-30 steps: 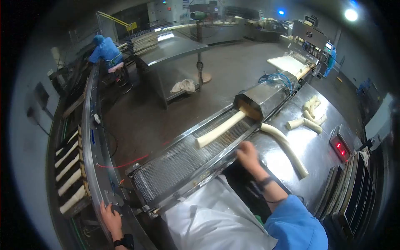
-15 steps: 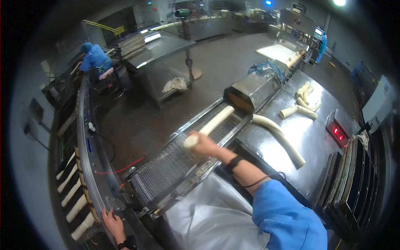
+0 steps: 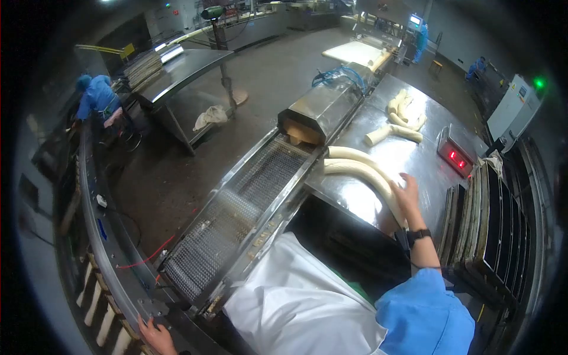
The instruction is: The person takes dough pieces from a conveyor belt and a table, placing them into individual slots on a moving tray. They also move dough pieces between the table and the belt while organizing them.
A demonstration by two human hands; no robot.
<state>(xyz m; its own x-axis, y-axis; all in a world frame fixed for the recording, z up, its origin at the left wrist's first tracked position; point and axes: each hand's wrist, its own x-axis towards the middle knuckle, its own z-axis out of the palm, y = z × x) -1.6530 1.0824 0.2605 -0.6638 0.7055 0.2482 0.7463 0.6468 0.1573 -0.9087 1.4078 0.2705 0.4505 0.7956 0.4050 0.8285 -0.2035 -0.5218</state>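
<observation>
My right hand point(image 3: 409, 200) is over the steel table point(image 3: 343, 198), its fingers spread against the lower end of a pale, curved dough rope point(image 3: 361, 168). A second dough rope point(image 3: 349, 152) curves along its far side, partly hidden toward my hand. My left hand point(image 3: 156, 337) rests at the bottom left with fingers apart, by the edge of a metal rail point(image 3: 94, 236). Between my hands runs a mesh conveyor belt point(image 3: 222, 219). Another piece of dough point(image 3: 293, 141) shows at the mouth of the metal hood point(image 3: 319, 109).
Several shorter dough pieces point(image 3: 393, 134) lie farther back on the table, beside a scale with a red display point(image 3: 455, 155). Trays point(image 3: 491, 219) stand upright at the right. A co-worker in blue point(image 3: 97, 100) bends over the rail's far end. Filled trays point(image 3: 106, 313) sit at lower left.
My right hand has moved from above the belt to the table, where a second dough rope now lies beside the first. My view has shifted right; my left hand stays by the rail.
</observation>
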